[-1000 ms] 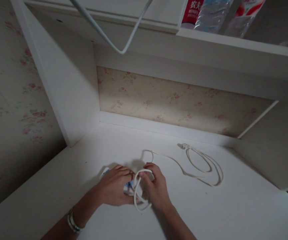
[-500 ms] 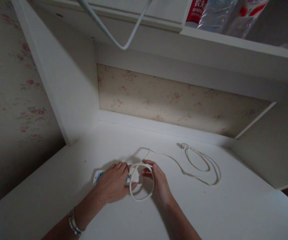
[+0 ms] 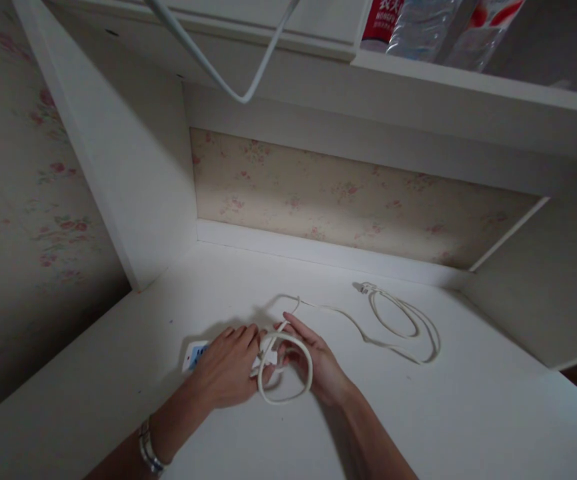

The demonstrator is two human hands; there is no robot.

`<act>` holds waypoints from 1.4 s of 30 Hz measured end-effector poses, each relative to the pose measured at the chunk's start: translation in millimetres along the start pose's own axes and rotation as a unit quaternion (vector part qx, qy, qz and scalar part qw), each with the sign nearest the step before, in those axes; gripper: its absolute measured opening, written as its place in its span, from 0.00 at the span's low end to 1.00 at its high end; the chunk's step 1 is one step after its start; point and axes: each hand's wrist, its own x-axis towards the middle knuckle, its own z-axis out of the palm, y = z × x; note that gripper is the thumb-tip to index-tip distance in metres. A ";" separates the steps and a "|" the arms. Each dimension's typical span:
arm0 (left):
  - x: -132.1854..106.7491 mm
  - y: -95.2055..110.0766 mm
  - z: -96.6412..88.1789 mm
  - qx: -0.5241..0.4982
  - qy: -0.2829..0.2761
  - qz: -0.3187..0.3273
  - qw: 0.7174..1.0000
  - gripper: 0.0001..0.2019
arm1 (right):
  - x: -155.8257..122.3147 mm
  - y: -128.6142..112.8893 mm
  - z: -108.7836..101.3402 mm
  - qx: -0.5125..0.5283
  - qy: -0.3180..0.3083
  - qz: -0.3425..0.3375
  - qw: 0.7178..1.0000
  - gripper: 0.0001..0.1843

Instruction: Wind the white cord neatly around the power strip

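On desk [image 3: 468, 413]: right hand [image 3: 321, 368] at cord loop [image 3: 283, 402], back ledge [image 3: 328, 254] well apart.

Flat white bench [image 3: 468, 413], sprinkled with a few tiny dark specks [image 3: 171, 322]. Carries a thin cream cable [image 3: 393, 347], loosely looped at right, with a small connector [image 3: 365, 289] near the back and a wavy run trailing left toward the middle.

A: Left hand [image 3: 235, 367]?
B: Left of the cord loop [image 3: 281, 403]; back up, fingers bent, thumb pointing loopward.
A: Right hand [image 3: 315, 363]?
B: Right of loop. Index outstretched.
A: Forearms [image 3: 183, 417]?
B: Slanting inward, converging at loop.
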 end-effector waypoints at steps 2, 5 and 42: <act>1.1 1.6 -0.5 0.005 0.011 -0.009 1.000 0.18 | 1.9 -3.9 -0.6 0.036 0.065 -0.031 0.997 0.25; 2.8 1.2 -1.6 0.011 0.032 -0.034 0.999 0.18 | 5.7 -12.9 -9.7 0.085 0.172 -0.091 0.977 0.20; 2.3 -4.9 -1.2 0.008 0.065 -0.034 0.997 0.18 | -5.5 9.7 -14.6 -0.543 0.115 -0.283 0.782 0.16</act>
